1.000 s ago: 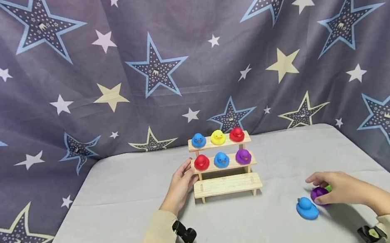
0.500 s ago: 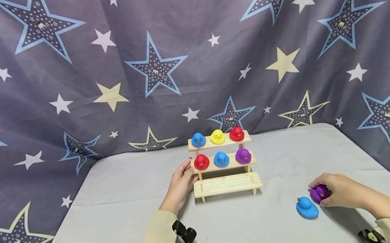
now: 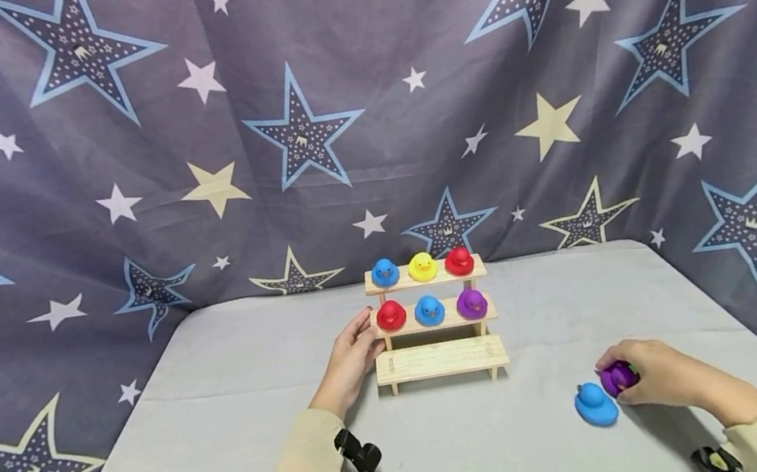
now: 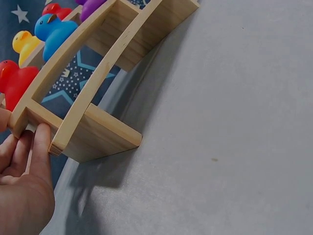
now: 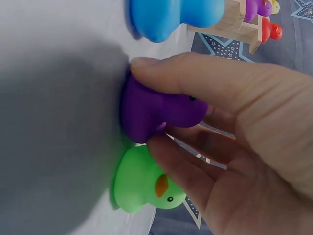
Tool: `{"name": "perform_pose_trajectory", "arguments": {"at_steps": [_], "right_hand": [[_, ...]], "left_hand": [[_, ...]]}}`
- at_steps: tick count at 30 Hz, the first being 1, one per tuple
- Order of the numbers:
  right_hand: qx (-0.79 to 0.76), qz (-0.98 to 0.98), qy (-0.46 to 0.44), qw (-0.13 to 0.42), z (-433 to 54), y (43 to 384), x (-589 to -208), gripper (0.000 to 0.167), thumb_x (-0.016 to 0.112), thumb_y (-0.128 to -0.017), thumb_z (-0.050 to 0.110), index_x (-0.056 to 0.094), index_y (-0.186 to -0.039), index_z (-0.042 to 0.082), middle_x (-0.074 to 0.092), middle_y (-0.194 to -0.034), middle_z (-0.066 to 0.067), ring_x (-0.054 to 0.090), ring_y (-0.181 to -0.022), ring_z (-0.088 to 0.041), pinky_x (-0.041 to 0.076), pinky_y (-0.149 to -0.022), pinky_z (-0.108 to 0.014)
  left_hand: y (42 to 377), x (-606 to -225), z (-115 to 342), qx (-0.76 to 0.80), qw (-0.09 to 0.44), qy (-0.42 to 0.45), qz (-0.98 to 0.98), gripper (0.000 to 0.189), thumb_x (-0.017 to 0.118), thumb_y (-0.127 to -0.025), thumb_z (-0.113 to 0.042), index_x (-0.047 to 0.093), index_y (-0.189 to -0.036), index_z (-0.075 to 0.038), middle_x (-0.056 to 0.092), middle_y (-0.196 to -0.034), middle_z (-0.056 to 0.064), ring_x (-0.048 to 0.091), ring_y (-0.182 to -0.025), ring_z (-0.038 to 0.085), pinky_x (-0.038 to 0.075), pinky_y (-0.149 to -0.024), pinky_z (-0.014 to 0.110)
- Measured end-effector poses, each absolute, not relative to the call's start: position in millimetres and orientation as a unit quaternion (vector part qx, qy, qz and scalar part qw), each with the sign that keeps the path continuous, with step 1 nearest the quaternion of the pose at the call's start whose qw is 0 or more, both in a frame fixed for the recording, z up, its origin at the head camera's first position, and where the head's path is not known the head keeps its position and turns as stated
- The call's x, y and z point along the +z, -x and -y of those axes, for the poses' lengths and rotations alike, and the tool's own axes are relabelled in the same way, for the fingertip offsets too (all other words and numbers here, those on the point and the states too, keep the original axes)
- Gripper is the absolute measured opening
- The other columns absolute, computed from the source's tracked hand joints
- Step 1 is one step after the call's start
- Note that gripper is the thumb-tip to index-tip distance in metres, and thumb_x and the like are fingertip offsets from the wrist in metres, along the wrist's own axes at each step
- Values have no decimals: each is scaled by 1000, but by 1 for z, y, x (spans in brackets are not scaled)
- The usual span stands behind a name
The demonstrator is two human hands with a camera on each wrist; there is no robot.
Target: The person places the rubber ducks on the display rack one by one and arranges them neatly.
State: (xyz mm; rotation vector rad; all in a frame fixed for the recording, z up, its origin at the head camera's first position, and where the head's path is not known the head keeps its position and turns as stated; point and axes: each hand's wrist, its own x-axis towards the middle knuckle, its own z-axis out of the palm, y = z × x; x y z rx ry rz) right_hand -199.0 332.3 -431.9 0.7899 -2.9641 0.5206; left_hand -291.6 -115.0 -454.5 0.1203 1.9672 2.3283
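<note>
My right hand (image 3: 656, 374) holds a purple rubber duck (image 5: 154, 105) between thumb and fingers, low over the table at the right. Beside it lies a blue rubber duck (image 3: 596, 405). A green rubber duck (image 5: 139, 181) sits just past the fingers in the right wrist view; the hand mostly hides it from the head camera. My left hand (image 3: 349, 359) grips the left end of the middle tier of a wooden three-tier stand (image 3: 441, 359), with fingertips (image 4: 41, 142) under the board. That tier bears a red duck (image 3: 391, 316), a blue duck (image 3: 430, 311) and a purple duck (image 3: 473, 304).
On the stand's top tier are a blue duck (image 3: 385, 272), a yellow duck (image 3: 423, 267) and a red duck (image 3: 459, 261). The stand rests on a grey-covered table (image 3: 266, 416). A star-patterned cloth (image 3: 321, 49) hangs behind and at the sides.
The right hand has closed round the purple duck and turned it slightly. The green duck, partly visible earlier behind it, is now mostly covered. My left hand stays on the stand.
</note>
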Motion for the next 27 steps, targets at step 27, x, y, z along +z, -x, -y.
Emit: {"name": "perform_pose_trajectory", "arguments": {"at_steps": [27], "right_hand": [[164,949,-266,45,-322,204,-416,40,89,-67,11,72,-102,5,67,-96,-2,64,-87,-23,58,-74,-38]], "left_hand": [[293,-454,116,760,54,-33,-647,54,46,-105,-7,30,-156,-2,36,-153,21,44,-136,35,46,-109,34]]}}
